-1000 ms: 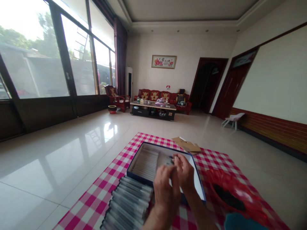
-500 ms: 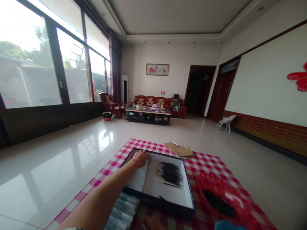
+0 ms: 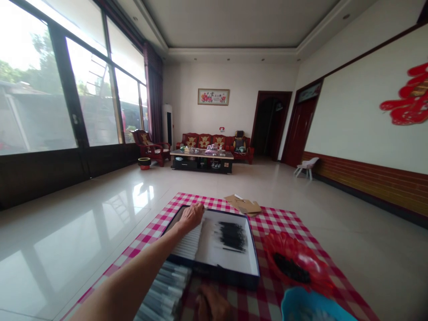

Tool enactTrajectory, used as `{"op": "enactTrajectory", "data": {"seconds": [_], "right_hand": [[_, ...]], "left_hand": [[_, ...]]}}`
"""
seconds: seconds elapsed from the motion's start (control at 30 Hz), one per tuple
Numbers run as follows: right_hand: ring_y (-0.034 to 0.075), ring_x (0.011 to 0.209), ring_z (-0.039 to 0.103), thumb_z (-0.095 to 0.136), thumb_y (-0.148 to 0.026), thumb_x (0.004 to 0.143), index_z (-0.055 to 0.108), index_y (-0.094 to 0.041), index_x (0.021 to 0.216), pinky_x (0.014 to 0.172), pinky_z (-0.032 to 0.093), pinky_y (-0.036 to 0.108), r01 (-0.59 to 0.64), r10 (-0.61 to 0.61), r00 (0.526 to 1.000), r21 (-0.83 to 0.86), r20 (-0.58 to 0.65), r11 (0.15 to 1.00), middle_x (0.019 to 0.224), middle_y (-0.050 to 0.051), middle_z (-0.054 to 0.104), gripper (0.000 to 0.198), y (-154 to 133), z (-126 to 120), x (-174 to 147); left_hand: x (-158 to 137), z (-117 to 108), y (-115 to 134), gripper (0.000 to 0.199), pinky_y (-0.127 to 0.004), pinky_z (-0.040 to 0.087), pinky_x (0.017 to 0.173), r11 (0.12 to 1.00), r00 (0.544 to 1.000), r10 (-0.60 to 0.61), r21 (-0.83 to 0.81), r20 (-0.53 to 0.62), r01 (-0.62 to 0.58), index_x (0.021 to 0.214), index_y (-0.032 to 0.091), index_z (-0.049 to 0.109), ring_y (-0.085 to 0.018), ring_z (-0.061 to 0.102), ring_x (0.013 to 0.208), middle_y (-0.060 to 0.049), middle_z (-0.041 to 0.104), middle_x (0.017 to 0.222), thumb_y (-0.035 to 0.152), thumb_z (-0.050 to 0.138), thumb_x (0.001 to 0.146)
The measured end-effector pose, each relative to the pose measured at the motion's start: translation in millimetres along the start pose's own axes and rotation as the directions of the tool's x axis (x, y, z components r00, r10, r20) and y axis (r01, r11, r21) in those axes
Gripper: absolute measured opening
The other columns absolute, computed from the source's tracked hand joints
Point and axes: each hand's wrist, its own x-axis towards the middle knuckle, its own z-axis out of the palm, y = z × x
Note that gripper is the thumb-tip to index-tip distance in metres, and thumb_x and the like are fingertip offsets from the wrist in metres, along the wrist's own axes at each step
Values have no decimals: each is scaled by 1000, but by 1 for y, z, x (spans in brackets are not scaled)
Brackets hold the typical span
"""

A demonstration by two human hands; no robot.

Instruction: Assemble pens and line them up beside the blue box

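Left hand (image 3: 191, 217) is pinched at the fingertips on a pale tube (image 3: 206, 207), its end poking out past the fingers, above the far left part of the box (image 3: 230, 277). The arm (image 3: 147, 263) reaches in across the box's left side. Right hand (image 3: 214, 304) sits low, just in front of the box, fingers curled (in shade and blurred; cannot tell whether it grips anything).

Box is shallow, blue-walled, pale inside. White tubes (image 3: 187, 246) lie side by side in its left part, below the left hand. Black sticks (image 3: 233, 236) lie in a loose stack in its right part.

Just off the box's front left: clear pens (image 3: 163, 285) in a pile, partly hidden by the arm. Right of the box: a red bowl (image 3: 316, 254), petal-edged, with small black pieces (image 3: 290, 267) inside. Off the box's front right, a blue bowl (image 3: 288, 303), cut off by the edge of view (contents pale, too blurred to name).

Behind the box, near its far edge, lies folded cardboard (image 3: 244, 206). Checked cloth (image 3: 281, 218), pink and white, spreads under the box. Well beyond the box, a low table (image 3: 182, 164) stands before a red sofa (image 3: 229, 141).
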Motion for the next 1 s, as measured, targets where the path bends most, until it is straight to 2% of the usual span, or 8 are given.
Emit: {"op": "enactTrajectory", "data": {"seconds": [0.2, 0.27, 0.33, 0.43, 0.5, 0.57, 0.7, 1.0], "right_hand": [[16, 72, 66, 40, -23, 93, 59, -22, 104, 64, 54, 24, -95, 97, 995, 79, -15, 992, 82, 4, 67, 22, -21, -33, 19], [18, 83, 66, 42, -22, 93, 59, -21, 104, 71, 54, 27, -102, 103, 994, 31, -45, 994, 91, 6, 67, 20, -19, -51, 38], [19, 91, 64, 42, -21, 92, 60, -19, 104, 79, 53, 31, -107, 104, 994, -87, -40, 990, 96, 8, 66, 21, -13, -68, 64], [19, 90, 64, 43, -17, 89, 65, -18, 97, 82, 51, 30, -97, 184, 961, -374, 205, 922, 95, 8, 66, 24, 5, -85, 107], [18, 88, 65, 46, -13, 86, 70, -20, 91, 80, 49, 27, -24, 312, 856, -570, 412, 821, 91, 7, 67, 25, 19, -85, 129], [18, 83, 66, 52, -11, 81, 73, -21, 84, 75, 49, 25, 36, 374, 782, -635, 499, 772, 86, 7, 68, 24, 34, -78, 142], [20, 80, 67, 58, -12, 77, 74, -21, 79, 69, 47, 26, 90, 403, 730, -662, 552, 745, 85, 8, 69, 19, 56, -55, 149], [22, 75, 66, 61, -9, 71, 69, -18, 66, 67, 47, 29, 84, 391, 744, -656, 542, 750, 80, 9, 68, 13, 64, -33, 145]], "left_hand": [[-65, -13, 58, 39, -22, 46, 70, 954, 935, -173, -288, -310, 81, 118, 16, 50, -13, 62, 74, -3, 65, 83, 28, 18, 100], [-91, 4, 68, 38, -21, 45, 60, 746, 817, -391, -666, -424, 11, 110, 16, 57, -12, 59, 63, -1, 63, 73, 40, 30, 97], [-108, 25, 73, 43, -20, 43, 53, 512, 742, -547, -856, -388, -69, 103, 15, 62, -11, 55, 56, 0, 61, 68, 50, 41, 91], [-116, 47, 78, 48, -21, 41, 48, 268, 744, -614, -956, -263, -117, 100, 14, 66, -10, 50, 51, 1, 58, 65, 57, 54, 82], [-115, 50, 78, 50, -21, 40, 47, 178, 768, -607, -977, -204, -119, 101, 13, 67, -10, 47, 49, 1, 56, 62, 57, 58, 79], [-114, 49, 78, 51, -21, 38, 45, 129, 786, -594, -985, -171, -116, 103, 13, 66, -9, 44, 48, 3, 53, 59, 57, 59, 79], [-115, 46, 79, 52, -20, 37, 43, 92, 796, -589, -990, -140, -106, 106, 12, 65, -10, 42, 46, 6, 44, 53, 57, 56, 81], [-112, 57, 77, 51, -20, 39, 45, 137, 768, -618, -985, -170, -108, 105, 15, 67, -10, 45, 47, 3, 49, 54, 58, 54, 82]]}}
